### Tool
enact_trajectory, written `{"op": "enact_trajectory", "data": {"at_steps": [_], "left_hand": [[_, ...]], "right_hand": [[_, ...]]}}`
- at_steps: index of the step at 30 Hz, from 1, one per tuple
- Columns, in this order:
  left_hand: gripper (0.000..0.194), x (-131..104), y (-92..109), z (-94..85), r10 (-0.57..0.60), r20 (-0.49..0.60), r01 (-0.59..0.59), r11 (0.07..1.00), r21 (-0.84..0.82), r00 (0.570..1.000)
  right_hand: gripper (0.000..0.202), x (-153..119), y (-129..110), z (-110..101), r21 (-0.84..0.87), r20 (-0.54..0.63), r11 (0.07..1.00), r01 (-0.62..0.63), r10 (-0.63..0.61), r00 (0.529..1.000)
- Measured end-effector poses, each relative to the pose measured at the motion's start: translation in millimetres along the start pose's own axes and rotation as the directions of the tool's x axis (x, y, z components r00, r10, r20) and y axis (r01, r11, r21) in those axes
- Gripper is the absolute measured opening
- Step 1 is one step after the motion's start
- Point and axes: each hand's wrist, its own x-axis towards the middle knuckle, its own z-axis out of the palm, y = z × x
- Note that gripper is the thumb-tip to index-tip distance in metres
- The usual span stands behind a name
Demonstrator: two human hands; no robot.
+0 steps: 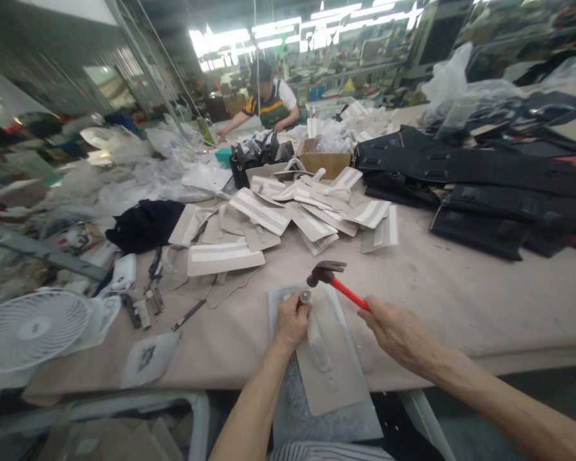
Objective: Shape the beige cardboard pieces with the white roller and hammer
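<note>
My left hand (294, 318) pinches a short metal punch (306, 296) upright near the top of a beige panel (333, 378). That panel, with a plastic-wrapped strap (319, 346) on it, rests on a grey board (288, 416) at the table's front edge. In my right hand (381, 323) is a claw hammer (348, 293) with a red handle. Its dark head is raised just above and right of the punch, apart from it.
Beige panels with white strips (264, 214) are heaped mid-table, before a cardboard box (326, 163). Black pieces (484, 186) lie right. A white fan (33, 326) and small tools (144, 310) are at left. A person (271, 105) works across the table.
</note>
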Motion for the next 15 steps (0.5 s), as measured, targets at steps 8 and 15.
{"op": "enact_trajectory", "data": {"at_steps": [8,15], "left_hand": [[0.034,-1,4,-2.5,-0.04,0.013,0.041,0.996,-0.073,0.999],[0.017,8,10,0.8,-0.172,-0.013,0.157,0.927,-0.341,0.985]], "right_hand": [[0.028,19,21,35,-0.072,-0.122,0.982,-0.174,0.164,0.979],[0.034,-2,-80,83,0.133,-0.196,0.974,0.186,-0.158,0.968]]}}
